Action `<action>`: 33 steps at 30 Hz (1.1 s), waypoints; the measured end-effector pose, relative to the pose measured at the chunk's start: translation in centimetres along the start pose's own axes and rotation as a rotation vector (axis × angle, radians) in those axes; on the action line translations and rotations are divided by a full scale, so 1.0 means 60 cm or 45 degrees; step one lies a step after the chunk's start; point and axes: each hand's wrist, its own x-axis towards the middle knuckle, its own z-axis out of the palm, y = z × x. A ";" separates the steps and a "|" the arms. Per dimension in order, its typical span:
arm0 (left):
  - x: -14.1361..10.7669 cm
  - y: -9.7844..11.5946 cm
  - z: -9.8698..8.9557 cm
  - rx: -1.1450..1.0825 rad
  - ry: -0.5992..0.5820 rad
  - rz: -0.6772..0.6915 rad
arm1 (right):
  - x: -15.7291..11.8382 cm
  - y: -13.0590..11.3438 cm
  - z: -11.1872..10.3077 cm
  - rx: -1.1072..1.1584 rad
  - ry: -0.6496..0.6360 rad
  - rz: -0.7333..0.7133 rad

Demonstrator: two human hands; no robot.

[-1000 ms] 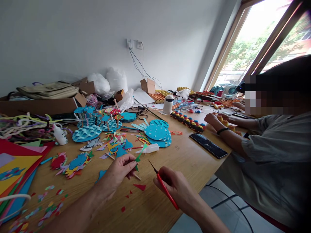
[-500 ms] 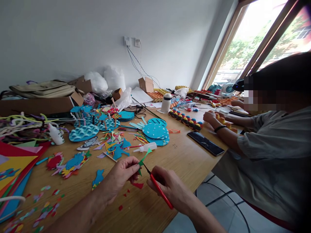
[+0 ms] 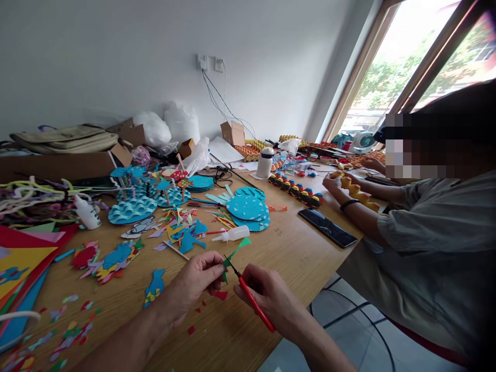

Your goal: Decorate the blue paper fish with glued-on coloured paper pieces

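Between thumb and fingers, my left hand [image 3: 204, 275] pinches a small piece of green paper [image 3: 241, 245], whose pointed end sticks out to the upper right. My right hand [image 3: 267, 295] is closed around the red-handled scissors [image 3: 256, 305]. Their dark blades lie at the green paper, close to my left fingertips. Just beyond my hands a white glue bottle [image 3: 234, 233] rests on its side. A red paper scrap [image 3: 220, 295] lies on the table below the blades. To the left of my left wrist is a blue paper fish [image 3: 155, 287].
Paper scraps [image 3: 189, 240], blue discs [image 3: 248, 209] and paper fish cut-outs [image 3: 118, 258] cover the table's middle and left. A black phone [image 3: 327, 227] lies near the right edge. A white bottle [image 3: 265, 164] stands behind. At right, a co-worker [image 3: 422, 206] handles a yellow bumpy strip [image 3: 354, 192].
The scissors' blades have shifted slightly against the green paper, whose pointed end now reaches a little farther right. The co-worker's yellow strip has tilted up slightly.
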 end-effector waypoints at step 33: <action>-0.004 -0.003 0.002 0.035 0.091 0.032 | 0.038 -0.012 0.030 0.659 0.357 -0.114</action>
